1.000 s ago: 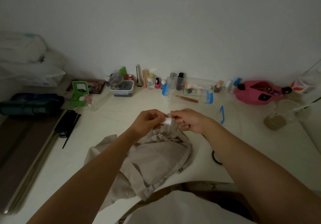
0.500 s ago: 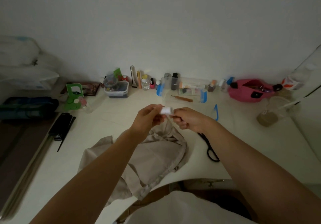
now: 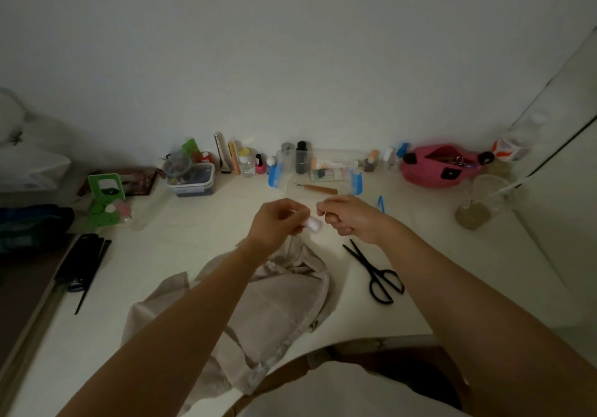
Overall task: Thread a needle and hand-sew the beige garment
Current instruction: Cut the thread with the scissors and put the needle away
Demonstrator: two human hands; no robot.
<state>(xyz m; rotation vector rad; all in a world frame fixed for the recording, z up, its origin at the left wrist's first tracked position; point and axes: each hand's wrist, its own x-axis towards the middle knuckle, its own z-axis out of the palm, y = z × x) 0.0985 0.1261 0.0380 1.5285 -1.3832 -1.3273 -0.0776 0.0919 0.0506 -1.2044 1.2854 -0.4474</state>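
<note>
While raised together above one beige garment (image 3: 258, 303) crumpled on the desk (image 3: 436, 287): two hands. Left hand (image 3: 276, 222) curled around one small white spool (image 3: 314, 223); right hand (image 3: 350, 217) pinched narrow just beside it, thread and needle too fine to make out. One pair of black scissors (image 3: 376, 272) right of the garment; one pink pouch (image 3: 436, 166) by the wall.

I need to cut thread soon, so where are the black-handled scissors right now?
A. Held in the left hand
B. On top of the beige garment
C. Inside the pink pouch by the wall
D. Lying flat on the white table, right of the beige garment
D: the black-handled scissors lie flat on the white table, right of the crumpled beige garment, touched by neither hand.
</note>
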